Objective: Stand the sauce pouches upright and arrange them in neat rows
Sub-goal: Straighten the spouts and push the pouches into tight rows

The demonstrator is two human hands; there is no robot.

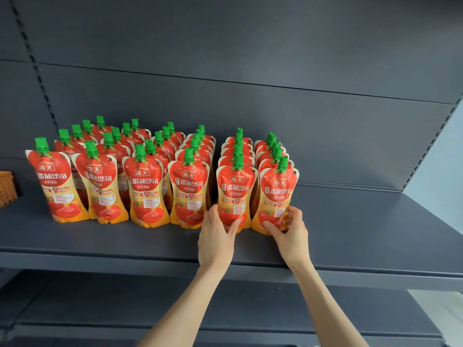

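Note:
Several red-and-orange tomato sauce pouches with green caps stand upright in rows on a dark grey shelf [363,221]. My left hand [216,237] grips the base of the front pouch of the second row from the right [236,189], thumb on its front and fingers round its left edge. My right hand [290,231] holds the base of the front pouch of the rightmost row [278,194], thumb on the front and fingers curled behind its right edge. Both pouches stand upright on the shelf. The rows to the left [147,189] lean slightly and sit less evenly.
A woven brown basket [7,187] shows at the far left edge of the shelf. The shelf's back panel [250,108] rises behind the pouches. Bare shelf surface lies to the right of the rows. A lower shelf [100,304] sits below the front edge.

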